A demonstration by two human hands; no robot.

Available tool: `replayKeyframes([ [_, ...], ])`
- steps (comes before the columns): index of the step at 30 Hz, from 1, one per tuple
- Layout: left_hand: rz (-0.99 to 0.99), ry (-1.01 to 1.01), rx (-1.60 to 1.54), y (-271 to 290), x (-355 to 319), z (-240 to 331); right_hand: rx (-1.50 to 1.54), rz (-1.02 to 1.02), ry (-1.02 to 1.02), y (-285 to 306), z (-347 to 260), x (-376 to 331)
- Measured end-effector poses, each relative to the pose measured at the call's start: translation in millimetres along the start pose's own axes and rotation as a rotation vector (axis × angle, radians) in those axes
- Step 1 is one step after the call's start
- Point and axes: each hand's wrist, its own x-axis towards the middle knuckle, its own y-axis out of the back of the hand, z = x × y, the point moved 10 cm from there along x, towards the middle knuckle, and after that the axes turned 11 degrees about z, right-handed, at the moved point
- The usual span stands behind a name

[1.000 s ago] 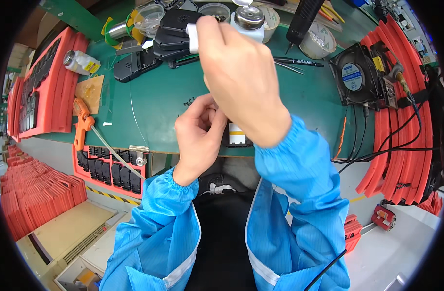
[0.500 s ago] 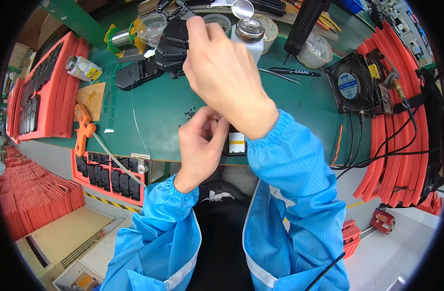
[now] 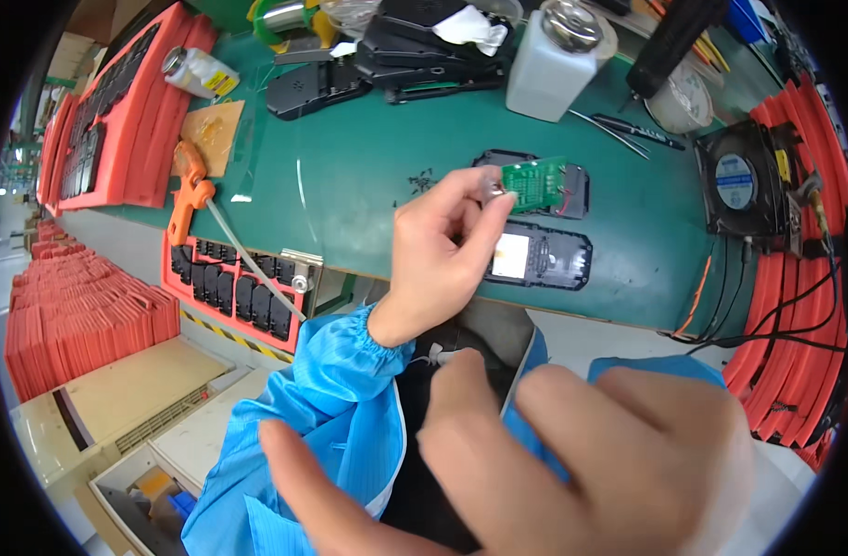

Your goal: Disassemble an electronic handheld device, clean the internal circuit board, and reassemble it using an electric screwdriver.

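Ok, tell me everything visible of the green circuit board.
The green circuit board is flat, roughly rectangular and rigid-looking, with paler marks and reddish wiring at its right end. The left grip pinches its left end, holding it over the green bench. It hides part of a black casing; contact there is unclear.

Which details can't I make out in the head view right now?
In the head view:
- Green circuit board: left end hidden by the left hand's fingers.
- Upper black housing: middle hidden behind the board.
- Right hand: blurred, cut off by the lower edge.
- Dark bits on the bench: too small to identify.
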Motion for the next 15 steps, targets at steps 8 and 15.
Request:
replayKeyframes([
  [8,0.047,0.027,0.04,4,0,0,-0.152,-0.188,-0.078,24,9,-21],
  [15,0.014,-0.001,-0.079,-3,-6,-4,-0.178,-0.345,-0.034,7,18,-18],
])
